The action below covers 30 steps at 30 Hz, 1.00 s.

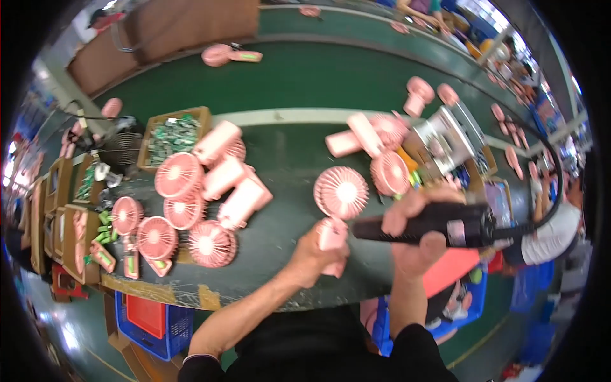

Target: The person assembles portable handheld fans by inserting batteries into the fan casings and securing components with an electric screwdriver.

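Observation:
My left hand (309, 260) is closed around the handle of a pink handheld fan (342, 193), whose round grille points away from me. Just to its right, my right hand (412, 256) grips a black electric screwdriver (449, 224), blurred by motion. The screwdriver lies nearly level, its narrower end toward the fan's handle but apart from it. Its cable (555, 184) curves up at the right. Beyond the held fan, several more pink fans (389, 173) lie in a heap. Another group of pink fans (179, 176), some with the handle uncovered, lies to the left.
A cardboard box of green circuit boards (173, 139) stands at the back left of the dark workbench (280, 149). A white box-like fixture (439, 143) stands at the right. Behind runs a green conveyor belt (318, 76). Blue crates (153, 325) sit below; other people work farther off.

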Tool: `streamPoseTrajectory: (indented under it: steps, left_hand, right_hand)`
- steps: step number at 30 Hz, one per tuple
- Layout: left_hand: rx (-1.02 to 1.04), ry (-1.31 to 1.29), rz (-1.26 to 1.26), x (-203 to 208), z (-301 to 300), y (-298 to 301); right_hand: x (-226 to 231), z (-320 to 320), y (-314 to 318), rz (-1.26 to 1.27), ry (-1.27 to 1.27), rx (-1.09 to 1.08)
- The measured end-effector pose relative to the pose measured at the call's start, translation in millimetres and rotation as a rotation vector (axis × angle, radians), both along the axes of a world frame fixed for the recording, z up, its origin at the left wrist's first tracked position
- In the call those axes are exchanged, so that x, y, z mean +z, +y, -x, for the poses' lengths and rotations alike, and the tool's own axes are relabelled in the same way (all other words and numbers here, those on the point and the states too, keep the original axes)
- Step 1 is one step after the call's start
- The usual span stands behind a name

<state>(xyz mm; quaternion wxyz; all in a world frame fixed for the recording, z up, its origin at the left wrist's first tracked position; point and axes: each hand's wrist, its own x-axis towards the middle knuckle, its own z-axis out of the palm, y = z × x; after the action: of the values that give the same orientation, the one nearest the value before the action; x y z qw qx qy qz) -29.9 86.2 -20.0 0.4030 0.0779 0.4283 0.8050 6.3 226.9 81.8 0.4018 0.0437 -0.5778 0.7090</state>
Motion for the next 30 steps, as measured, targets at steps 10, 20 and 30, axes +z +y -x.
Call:
streamPoseTrajectory:
  steps: [10,20,30]
  left_hand:
    - [-0.135,-0.059,-0.048,14,10,-2]
    - [-0.106,-0.021,0.03,7,11,0]
    - [-0.04,-0.013,-0.015,6,3,5]
  right_hand:
    - [16,4,-13,-0.026,-0.005,0.046]
    - [6,3,8,-0.007,-0.179,0.366]
    - [50,55,154,-0.017,0.063,-0.73]
